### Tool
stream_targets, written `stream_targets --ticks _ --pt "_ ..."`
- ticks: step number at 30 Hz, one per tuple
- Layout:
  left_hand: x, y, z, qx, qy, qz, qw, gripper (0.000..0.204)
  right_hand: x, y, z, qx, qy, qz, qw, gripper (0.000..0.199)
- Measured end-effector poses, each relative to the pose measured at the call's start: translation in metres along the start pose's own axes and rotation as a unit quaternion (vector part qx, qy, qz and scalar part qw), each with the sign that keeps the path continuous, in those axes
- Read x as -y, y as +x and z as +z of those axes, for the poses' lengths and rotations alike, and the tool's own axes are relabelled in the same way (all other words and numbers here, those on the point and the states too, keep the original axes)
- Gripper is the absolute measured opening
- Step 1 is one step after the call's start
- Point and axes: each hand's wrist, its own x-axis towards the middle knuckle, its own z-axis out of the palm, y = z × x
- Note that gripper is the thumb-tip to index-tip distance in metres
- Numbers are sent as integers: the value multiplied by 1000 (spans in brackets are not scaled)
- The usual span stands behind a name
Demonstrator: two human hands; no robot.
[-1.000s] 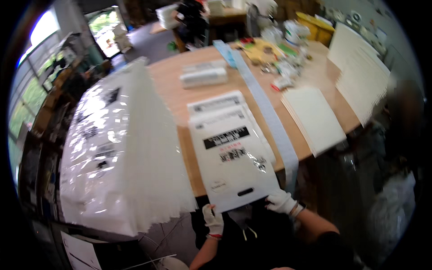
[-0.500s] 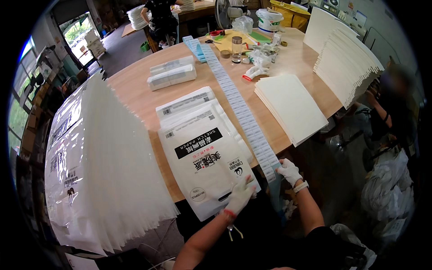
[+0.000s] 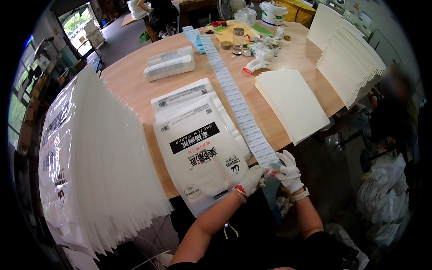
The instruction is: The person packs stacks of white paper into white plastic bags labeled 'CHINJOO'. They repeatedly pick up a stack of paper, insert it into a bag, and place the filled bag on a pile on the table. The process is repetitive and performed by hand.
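A long strip of stickers (image 3: 237,94), pale with rows of small print, runs down the table to its near edge. At the strip's near end my right hand (image 3: 290,173), in a white glove with bare fingertips, pinches it between thumb and forefinger, the other fingers raised. My left hand (image 3: 252,179), also gloved, has its fingers closed at the same end, close to the right fingertips; what exactly lies between them is partly hidden. Just left of it lies a pile of printed plastic paper packs (image 3: 195,168), the top one with a black band and a handle slot.
Left stands a large fanned stack of clear plastic bags (image 3: 112,171). White paper sheets (image 3: 294,103) lie on the right, beyond them a tall fanned paper stack (image 3: 344,63). Wrapped bundles (image 3: 170,67), a glass jar (image 3: 238,41) and a bucket (image 3: 272,14) stand farther back. A person (image 3: 396,103) sits at right.
My left hand has left the top pack and moved right to the strip's near end, meeting my right hand. The right hand's fingers have lifted. The view has shifted slightly.
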Motion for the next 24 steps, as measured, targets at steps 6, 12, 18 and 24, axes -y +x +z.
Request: stream_targets --ticks 6,12,18,24 --pt "-3 1 -4 47 -15 -15 999 10 4 -12 10 -44 19 34 998 11" --pt "3 5 -12 41 -33 -29 998 11 21 1 7 -37 -108 -85 990 12" --pt "0 -1 -6 37 -54 -50 997 10 10 -19 20 -55 -40 25 997 13" --pt "-1 -2 -16 57 -6 26 998 11 20 -6 15 9 -26 -4 1000 14"
